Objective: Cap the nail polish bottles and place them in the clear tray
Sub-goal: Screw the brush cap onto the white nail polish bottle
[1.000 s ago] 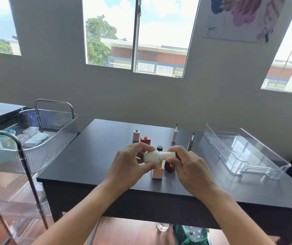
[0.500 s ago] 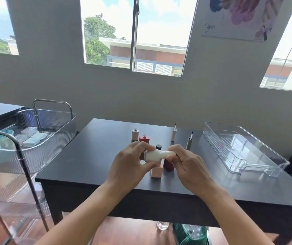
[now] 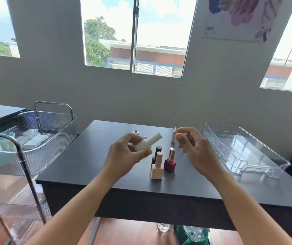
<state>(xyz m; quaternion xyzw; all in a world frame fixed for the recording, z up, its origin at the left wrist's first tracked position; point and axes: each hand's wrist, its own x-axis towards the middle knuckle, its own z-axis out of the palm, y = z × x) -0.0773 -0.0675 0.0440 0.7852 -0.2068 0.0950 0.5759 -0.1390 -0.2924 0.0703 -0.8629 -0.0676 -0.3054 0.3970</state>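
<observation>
Gripping the white nail polish bottle [image 3: 142, 147] round its belly, the left hand [image 3: 124, 156] holds it above the dark table [image 3: 88, 165], cap on and tilted toward 2 o'clock. The right hand [image 3: 194, 151] hovers near it at 3 o'clock, fingers loosely curled and holding nothing I can see. Probably glass, the bottle should be light, hard and smooth, so it may slip from a lazy pinch and chip if dropped. The belly looks a safer hold than the slim cap. The clear tray [image 3: 244, 151] lies well apart at 3 o'clock. Below the hands stand a pink square bottle [image 3: 157, 167], a magenta bottle [image 3: 170, 162] and a black bottle [image 3: 158, 151], all capped, with a brush cap [image 3: 173, 137] standing at 1 o'clock of them
</observation>
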